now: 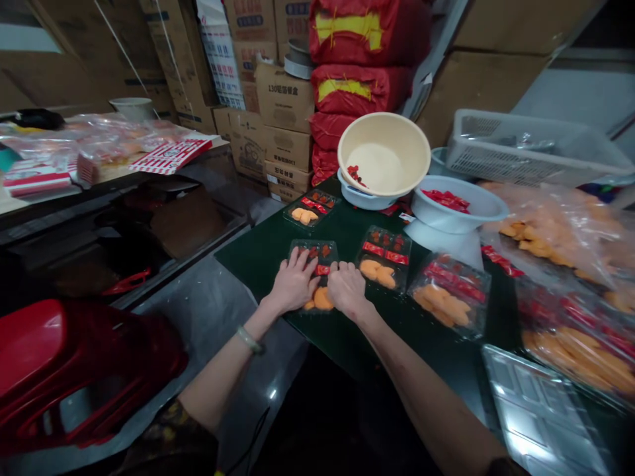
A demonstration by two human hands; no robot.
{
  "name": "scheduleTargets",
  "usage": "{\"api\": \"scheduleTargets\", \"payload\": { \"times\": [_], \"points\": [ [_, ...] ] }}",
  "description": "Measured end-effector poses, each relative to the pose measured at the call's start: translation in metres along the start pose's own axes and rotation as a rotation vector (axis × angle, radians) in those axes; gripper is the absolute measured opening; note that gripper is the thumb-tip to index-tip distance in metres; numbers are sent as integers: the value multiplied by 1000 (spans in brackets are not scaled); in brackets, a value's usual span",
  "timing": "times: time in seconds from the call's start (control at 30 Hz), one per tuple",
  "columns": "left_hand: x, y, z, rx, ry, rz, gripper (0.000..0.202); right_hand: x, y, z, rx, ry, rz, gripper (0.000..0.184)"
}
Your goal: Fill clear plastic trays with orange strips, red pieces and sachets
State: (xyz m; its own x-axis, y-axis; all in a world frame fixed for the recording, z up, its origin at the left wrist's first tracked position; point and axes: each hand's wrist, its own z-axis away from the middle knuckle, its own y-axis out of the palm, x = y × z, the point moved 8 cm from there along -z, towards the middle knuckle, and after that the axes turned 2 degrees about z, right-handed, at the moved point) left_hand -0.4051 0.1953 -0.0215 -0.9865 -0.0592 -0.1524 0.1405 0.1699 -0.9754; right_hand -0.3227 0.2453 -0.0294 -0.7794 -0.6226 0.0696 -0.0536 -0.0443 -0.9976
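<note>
A clear plastic tray (326, 248) lies between my two hands near the table's front edge. Orange pieces (320, 299), a red packet (323, 270) and small dark-red items (325, 251) show in its compartments. My left hand (292, 281) rests over the tray's left side with its fingers spread. My right hand (347, 289) is closed at the tray's right side, knuckles up; what its curled fingers grip is hidden. Just right of it sits another filled tray (383, 268), followed by a third (446, 297). One more filled tray (310, 210) lies farther back.
On the dark green table (258, 254) stand a cream basin (387, 155) tilted on a blue one, and a white bowl (459, 205) of red packets. Bagged orange pieces (555, 231) and empty trays (546, 403) are at right. A red stool (49, 370) stands left.
</note>
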Motion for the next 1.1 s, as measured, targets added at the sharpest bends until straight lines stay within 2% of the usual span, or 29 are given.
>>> {"api": "scheduleTargets", "payload": {
  "times": [0.13,0.2,0.27,0.33,0.43,0.5,0.53,0.6,0.7,0.8,0.87,0.93,1.1],
  "points": [
    [-1,4,-8,54,66,-56,49,6,-12,11,-16,-2,-28,37],
    [0,3,-9,52,72,-71,50,4,-31,34,-89,-12,-66,37],
    [0,0,-9,46,76,-87,51,-11,-52,68,-158,7,-132,32],
    [-2,-8,-8,13,58,-92,51,-49,-67,109,-176,118,-216,25],
    [-16,-39,-1,-180,-2,-32,48,-134,-66,175,-146,401,-300,21],
    [-43,-60,10,-321,53,111,44,-188,-49,211,-76,539,-294,25],
    [-63,-66,16,-350,125,210,41,-210,-35,225,-10,595,-307,29],
    [-110,-66,29,-312,308,404,36,-242,-1,245,146,694,-432,33],
    [-185,-41,46,-77,564,572,32,-256,36,254,302,776,-731,34],
    [-243,-7,63,203,771,581,34,-251,43,250,383,733,-962,36],
    [-268,11,72,332,856,555,35,-247,38,248,411,690,-1052,36],
    [-281,21,77,394,896,532,37,-246,32,248,428,664,-1111,35],
    [-294,31,84,415,950,479,39,-240,24,248,408,615,-1184,30]
  ]
}}
